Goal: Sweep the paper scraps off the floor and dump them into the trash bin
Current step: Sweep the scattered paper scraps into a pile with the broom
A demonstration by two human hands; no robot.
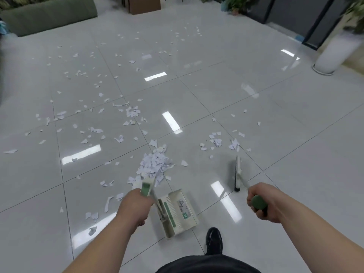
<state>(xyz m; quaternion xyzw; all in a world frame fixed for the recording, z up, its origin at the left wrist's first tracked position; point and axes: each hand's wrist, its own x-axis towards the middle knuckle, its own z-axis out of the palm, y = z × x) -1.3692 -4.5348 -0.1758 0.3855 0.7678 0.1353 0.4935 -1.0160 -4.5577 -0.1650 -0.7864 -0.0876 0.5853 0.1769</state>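
White paper scraps lie scattered over the grey tiled floor, with a dense pile (153, 166) just ahead of me and a smaller cluster (216, 140) to the right. My left hand (134, 207) grips the green-capped handle of a white dustpan (177, 211), whose pan sits on the floor below the pile. My right hand (262, 201) grips the green handle of a broom, and its dark bristle head (237, 174) rests on the floor near the right cluster. No trash bin is in view.
A green sofa (49, 14) stands at the far left and a brown box (144, 4) at the back. A white cylindrical planter (334, 52) and dark panels with plants line the right side. My black shoe (214, 241) is behind the dustpan.
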